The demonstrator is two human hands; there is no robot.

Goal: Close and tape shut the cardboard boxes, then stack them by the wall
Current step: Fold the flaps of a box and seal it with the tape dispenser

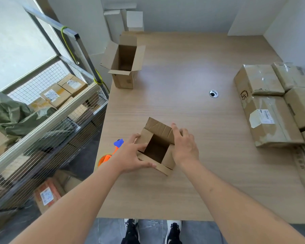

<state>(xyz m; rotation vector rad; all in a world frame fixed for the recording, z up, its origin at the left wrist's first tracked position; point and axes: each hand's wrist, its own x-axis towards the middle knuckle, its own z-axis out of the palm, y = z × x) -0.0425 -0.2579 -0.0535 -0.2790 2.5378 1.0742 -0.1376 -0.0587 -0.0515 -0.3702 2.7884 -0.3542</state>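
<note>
Wooden table (pixel 192 182): left hand (pixel 130 156) and right hand (pixel 184 147) gripped small box's (pixel 163 167) open flaps; folding underway, taping apparently next.

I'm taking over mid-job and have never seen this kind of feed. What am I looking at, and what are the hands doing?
There is one view, from a camera worn on a person's head, looking down at a light wooden table. No machine: two bare hands. The left hand and right hand grip the sides of a small open brown cardboard box. Left of it lies an orange and blue tape dispenser. A taller open cardboard box stands farther back. Taped cardboard parcels lie stacked at the right.
</note>
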